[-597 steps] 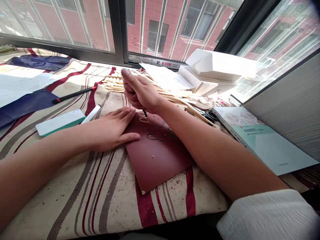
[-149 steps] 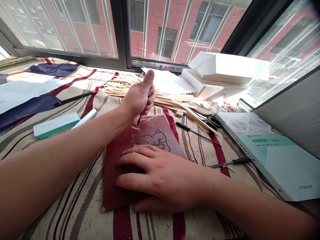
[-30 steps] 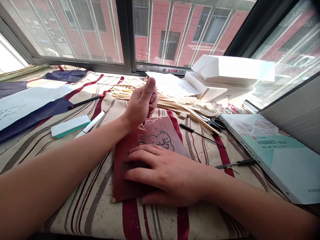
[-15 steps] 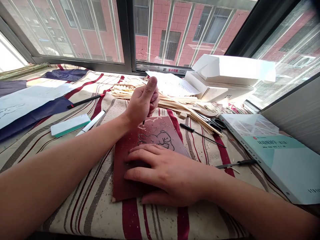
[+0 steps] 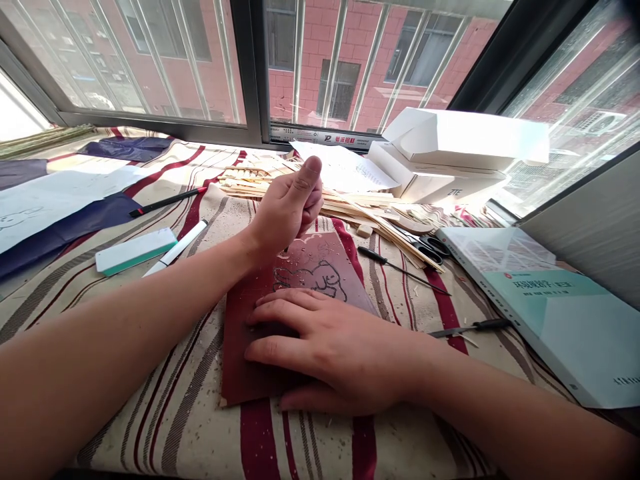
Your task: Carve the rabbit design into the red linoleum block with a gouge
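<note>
Left hand (image 5: 285, 210) lifted slightly since last entry, fingers curled shut around small carving tool (image 5: 286, 248) | right hand (image 5: 330, 353) open, fingers flat, pressing dark-red carving block (image 5: 235, 373) | block lies on striped cloth (image 5: 175, 413), beneath both hands

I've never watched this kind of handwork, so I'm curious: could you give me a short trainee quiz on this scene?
1. True or false: the right hand lies flat on the dark red carving sheet.
2. Which lies between that sheet and the book? A) a white marker B) a black-handled carving tool C) a green-edged block
3. Fill in the blank: the left hand closes around a small carving tool, with its ____ pointing up.

Key: 1 true; 2 B; 3 thumb.
</note>
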`<state>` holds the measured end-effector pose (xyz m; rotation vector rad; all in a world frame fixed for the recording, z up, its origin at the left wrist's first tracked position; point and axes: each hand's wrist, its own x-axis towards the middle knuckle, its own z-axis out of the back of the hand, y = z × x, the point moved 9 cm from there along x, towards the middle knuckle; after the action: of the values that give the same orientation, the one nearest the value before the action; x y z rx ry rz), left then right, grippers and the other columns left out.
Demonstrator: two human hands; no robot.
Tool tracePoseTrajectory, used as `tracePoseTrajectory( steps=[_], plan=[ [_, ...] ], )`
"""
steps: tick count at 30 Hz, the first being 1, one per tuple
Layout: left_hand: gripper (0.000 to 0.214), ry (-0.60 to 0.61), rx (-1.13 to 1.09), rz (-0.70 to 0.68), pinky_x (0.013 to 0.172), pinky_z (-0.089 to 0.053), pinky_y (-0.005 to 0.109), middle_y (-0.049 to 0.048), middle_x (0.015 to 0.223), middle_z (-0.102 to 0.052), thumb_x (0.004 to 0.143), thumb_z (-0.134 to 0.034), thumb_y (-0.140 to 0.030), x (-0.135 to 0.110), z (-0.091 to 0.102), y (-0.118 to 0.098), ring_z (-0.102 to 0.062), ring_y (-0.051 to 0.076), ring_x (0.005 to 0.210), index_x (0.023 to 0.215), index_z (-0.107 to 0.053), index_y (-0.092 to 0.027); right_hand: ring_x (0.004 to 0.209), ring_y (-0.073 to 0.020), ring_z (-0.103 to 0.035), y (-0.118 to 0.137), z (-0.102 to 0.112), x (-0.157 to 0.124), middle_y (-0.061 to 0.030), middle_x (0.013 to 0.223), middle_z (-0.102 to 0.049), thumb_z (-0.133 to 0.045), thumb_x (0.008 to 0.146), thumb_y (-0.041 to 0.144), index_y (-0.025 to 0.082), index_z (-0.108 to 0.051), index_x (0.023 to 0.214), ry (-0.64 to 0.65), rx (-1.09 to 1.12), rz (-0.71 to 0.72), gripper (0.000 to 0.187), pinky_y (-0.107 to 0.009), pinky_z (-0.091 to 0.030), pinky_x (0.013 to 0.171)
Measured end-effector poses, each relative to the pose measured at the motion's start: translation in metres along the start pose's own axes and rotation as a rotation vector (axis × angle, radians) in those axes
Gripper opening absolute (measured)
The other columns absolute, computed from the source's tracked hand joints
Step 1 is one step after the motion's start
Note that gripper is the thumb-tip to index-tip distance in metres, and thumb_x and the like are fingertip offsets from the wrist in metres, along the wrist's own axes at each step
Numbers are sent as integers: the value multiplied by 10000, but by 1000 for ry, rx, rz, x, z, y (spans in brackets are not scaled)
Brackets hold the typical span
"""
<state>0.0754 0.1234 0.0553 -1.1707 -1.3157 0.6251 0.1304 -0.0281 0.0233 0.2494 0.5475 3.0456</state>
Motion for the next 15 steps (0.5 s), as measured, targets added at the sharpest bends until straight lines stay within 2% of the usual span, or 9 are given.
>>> tracePoseTrajectory(
  steps=[4,15],
  plan=[
    [597,19,16,-14,339,-198,210,-84,466,-320,954,-713,-594,1,-2,0,-258,55,354,588,-392,-247,1450,-319,-513,0,0,0,-180,1560,-569,-537,1105,393,110,-637,1467,-2,7,3,471,-488,-393,1281],
    [624,-35,54,54,355,-178,217,-74,444,-304,1047,-613,-545,1,1,2,-237,50,352,571,-351,-237,1454,-321,-512,-1,0,1,-182,1555,-575,-542,1104,390,107,-645,1459,2,12,2,465,-496,-392,1283]
  ],
)
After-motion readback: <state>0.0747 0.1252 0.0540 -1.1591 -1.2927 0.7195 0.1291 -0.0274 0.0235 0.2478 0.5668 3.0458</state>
